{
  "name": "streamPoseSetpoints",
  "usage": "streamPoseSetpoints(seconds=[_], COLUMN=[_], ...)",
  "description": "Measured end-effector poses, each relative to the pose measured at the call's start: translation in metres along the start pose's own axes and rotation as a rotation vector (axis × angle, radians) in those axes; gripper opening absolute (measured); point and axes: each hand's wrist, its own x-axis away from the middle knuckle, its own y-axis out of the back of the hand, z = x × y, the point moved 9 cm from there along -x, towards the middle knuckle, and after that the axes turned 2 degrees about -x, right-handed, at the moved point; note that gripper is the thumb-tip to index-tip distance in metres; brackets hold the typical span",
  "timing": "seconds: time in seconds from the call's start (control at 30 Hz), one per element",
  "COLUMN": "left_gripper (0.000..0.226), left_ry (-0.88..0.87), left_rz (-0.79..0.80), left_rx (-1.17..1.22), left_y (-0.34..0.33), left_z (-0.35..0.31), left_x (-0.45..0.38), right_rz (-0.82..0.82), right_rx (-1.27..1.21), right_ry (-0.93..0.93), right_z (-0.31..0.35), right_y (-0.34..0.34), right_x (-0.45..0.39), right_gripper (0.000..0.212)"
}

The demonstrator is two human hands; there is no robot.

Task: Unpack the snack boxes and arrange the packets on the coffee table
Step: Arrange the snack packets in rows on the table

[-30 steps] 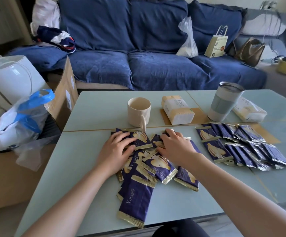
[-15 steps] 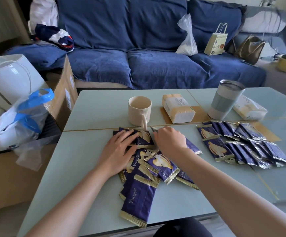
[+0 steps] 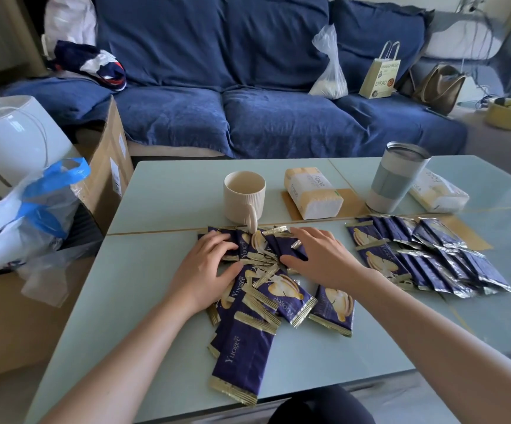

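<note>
On coffee table [image 3: 162, 209], left hand [image 3: 206, 272] and right hand [image 3: 319, 258] flat on packets [image 3: 266, 289], fingers spread, gripping none; mug [image 3: 244, 197] beside

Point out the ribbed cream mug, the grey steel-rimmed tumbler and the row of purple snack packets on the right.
Ribbed cream mug [image 3: 243, 199]: head view, front of its outer wall.
Grey steel-rimmed tumbler [image 3: 392, 184]: head view, grey sleeve at mid-body.
Row of purple snack packets [image 3: 431, 258]: head view, middle of the overlapping row.
</note>
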Motion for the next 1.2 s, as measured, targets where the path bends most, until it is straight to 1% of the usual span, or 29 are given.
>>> streamPoseSetpoints(seconds=[0.1,0.17,0.27,0.33,0.4,0.57,0.63,0.77,0.9,1.07,1.2], left_gripper=[0.069,0.069,0.067,0.065,0.065,0.067,0.068,0.068,0.068,0.067,0.065], left_ry=[-0.002,-0.005,-0.019,-0.016,-0.009,0.005,0.006,0.006,0.003,0.006,-0.015], left_rz=[-0.010,-0.006,0.011,0.034,0.047,0.070,0.070,0.070,0.082,0.065,0.061], left_rx=[-0.011,-0.011,-0.029,-0.054,-0.068,-0.084,-0.078,-0.064,-0.073,-0.075,-0.078], left_y=[0.001,0.001,0.000,-0.003,-0.006,-0.010,-0.009,-0.007,-0.008,-0.008,-0.007], left_z=[-0.001,-0.003,-0.004,-0.003,0.000,0.001,0.000,-0.001,0.000,0.001,-0.002], left_x=[0.001,0.001,0.001,0.001,0.001,-0.001,-0.001,0.000,0.001,0.000,0.000], right_rz=[0.031,0.061,0.116,0.144,0.126,-0.016,-0.045,-0.026,0.079,0.125,0.098], right_rx=[-0.023,-0.001,0.064,0.075,0.083,0.121,0.095,0.095,0.106,0.079,0.034], right_ry=[-0.039,0.023,0.111,0.117,0.092,-0.071,-0.076,0.009,0.053,0.145,0.175], right_z=[-0.008,-0.006,-0.002,-0.003,-0.005,-0.019,-0.020,-0.009,0.000,0.002,0.003], right_y=[-0.005,-0.010,-0.019,-0.022,-0.020,-0.011,-0.011,-0.014,-0.026,-0.028,-0.022], right_x=[0.001,0.001,-0.001,-0.004,-0.007,-0.015,-0.016,-0.016,-0.017,-0.015,-0.013], right_gripper=[0.083,0.084,0.073,0.068,0.066,0.071,0.074,0.075,0.071,0.067,0.073])
